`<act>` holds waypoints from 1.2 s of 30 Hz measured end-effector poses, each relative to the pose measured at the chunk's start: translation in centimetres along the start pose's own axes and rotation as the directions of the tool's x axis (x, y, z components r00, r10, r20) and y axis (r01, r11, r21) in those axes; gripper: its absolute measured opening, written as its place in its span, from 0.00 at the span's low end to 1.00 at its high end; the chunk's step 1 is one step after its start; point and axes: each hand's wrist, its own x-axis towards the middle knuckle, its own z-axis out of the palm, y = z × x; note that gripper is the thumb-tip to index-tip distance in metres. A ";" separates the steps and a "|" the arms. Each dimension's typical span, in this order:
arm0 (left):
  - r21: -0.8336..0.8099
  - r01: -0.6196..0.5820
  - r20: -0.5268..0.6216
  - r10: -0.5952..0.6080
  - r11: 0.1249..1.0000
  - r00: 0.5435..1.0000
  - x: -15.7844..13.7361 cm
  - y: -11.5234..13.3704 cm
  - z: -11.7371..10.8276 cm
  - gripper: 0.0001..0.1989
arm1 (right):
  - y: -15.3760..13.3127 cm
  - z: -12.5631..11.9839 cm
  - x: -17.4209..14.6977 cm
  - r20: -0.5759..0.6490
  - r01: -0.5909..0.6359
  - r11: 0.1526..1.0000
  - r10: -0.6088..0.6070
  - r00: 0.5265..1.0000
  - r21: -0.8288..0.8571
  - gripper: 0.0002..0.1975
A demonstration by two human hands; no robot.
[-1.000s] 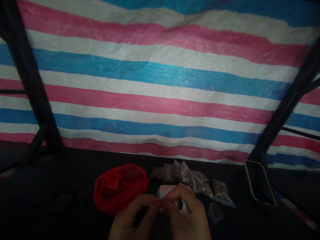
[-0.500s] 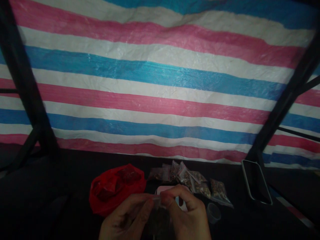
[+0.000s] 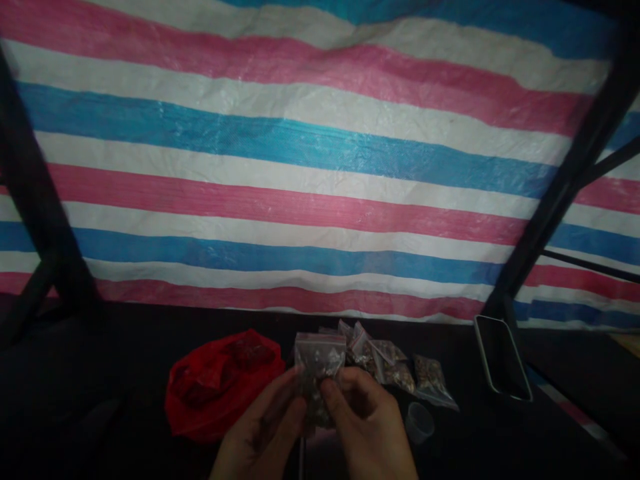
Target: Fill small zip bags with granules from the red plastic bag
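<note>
Between my two hands a small clear zip bag (image 3: pixel 320 350) stands upright, its zip edge at the top and some dark bits in its lower part. My left hand (image 3: pixel 265 427) pinches the bag's left side. On the other side, the thumb of my right hand (image 3: pixel 373 423) presses the front of the bag, with the fingers behind it. Just beyond lie several filled zip bags (image 3: pixel 393 363) in a pile, holding brownish bits, and a separate filled bag (image 3: pixel 433 381) is to their right. A small clear plastic cup (image 3: pixel 419 423) sits beside my right hand.
A red plastic bag (image 3: pixel 225 400) lies open on the black table (image 3: pixel 135 327) at left. At right a phone (image 3: pixel 503 357) leans near a dark frame post (image 3: pixel 545 233). Striped plastic sheeting (image 3: pixel 300 200) hangs behind. A thin pale stick (image 3: pixel 301 457) shows below my hands.
The zip bag is now raised and its top shows above my fingers; before, my fingertips pinched its top edge. My grip has shifted lower to its sides. The view has turned slightly right.
</note>
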 end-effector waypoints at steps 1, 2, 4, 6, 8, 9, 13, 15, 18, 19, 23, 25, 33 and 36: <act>-0.009 0.018 0.036 -0.018 1.000 0.999 0.2 -0.2 -0.1 0.27 | 0.0 -0.1 0.0 0.020 -0.004 1.000 0.003 1.000 0.003 0.23; -0.015 0.036 0.068 -0.035 0.999 0.997 0.3 -0.4 -0.2 0.26 | 0.0 -0.2 0.1 0.047 -0.005 1.000 0.005 0.999 0.000 0.22; -0.037 0.061 0.100 -0.057 0.997 0.993 0.3 -0.6 -0.2 0.25 | 0.0 -0.6 0.1 0.108 -0.014 1.000 0.015 0.994 -0.015 0.22; -0.088 0.061 0.069 -0.055 0.994 0.996 0.2 -0.7 0.0 0.24 | 0.0 -1.0 0.2 0.171 -0.043 0.999 0.047 0.984 -0.024 0.21; -0.158 0.026 0.005 -0.025 0.987 1.000 -0.1 -0.7 0.5 0.25 | 0.0 -1.2 0.2 0.186 -0.069 0.998 0.071 0.980 -0.012 0.20; -0.195 -0.005 -0.027 0.000 0.981 1.000 -0.2 -0.7 0.8 0.25 | -0.1 -1.1 0.2 0.187 -0.074 0.997 0.074 0.980 -0.007 0.19; -0.258 -0.059 -0.044 0.050 0.964 0.998 -0.4 -0.5 1.2 0.23 | -0.2 -0.6 -0.2 0.176 -0.032 0.999 0.038 0.984 -0.035 0.16; -0.207 -0.051 -0.020 0.048 0.977 0.999 -0.4 -0.3 1.1 0.19 | -0.1 -0.2 -0.5 0.144 -0.011 0.999 0.018 0.989 -0.051 0.18; -0.176 -0.070 0.002 0.071 0.982 0.997 -0.4 0.0 0.6 0.16 | 0.0 -0.1 -0.6 0.126 -0.007 0.998 0.015 0.992 -0.063 0.21; -0.178 -0.066 0.029 0.072 0.982 0.997 -0.4 0.0 0.5 0.18 | 0.0 -0.2 -0.6 0.138 -0.012 0.997 0.022 0.990 -0.072 0.21; -0.236 -0.036 0.059 0.051 0.971 0.997 -0.4 -0.5 0.0 0.25 | -0.4 -0.7 -0.1 0.156 -0.050 0.997 0.060 0.986 -0.065 0.22; -0.239 -0.027 0.026 0.034 0.971 0.999 -0.2 -0.8 -0.3 0.27 | -0.8 -0.8 0.0 0.130 -0.056 0.998 0.060 0.990 -0.032 0.23; -0.036 -0.050 0.050 0.052 0.998 0.997 0.0 -1.5 -1.7 0.26 | -2.5 -0.4 0.2 -0.014 -0.059 0.998 0.059 0.998 -0.013 0.30; 0.126 -0.140 -0.050 0.148 0.982 0.988 0.2 -2.0 -2.4 0.25 | -3.8 -2.1 0.4 -0.191 -0.011 0.998 -0.001 0.982 -0.062 0.31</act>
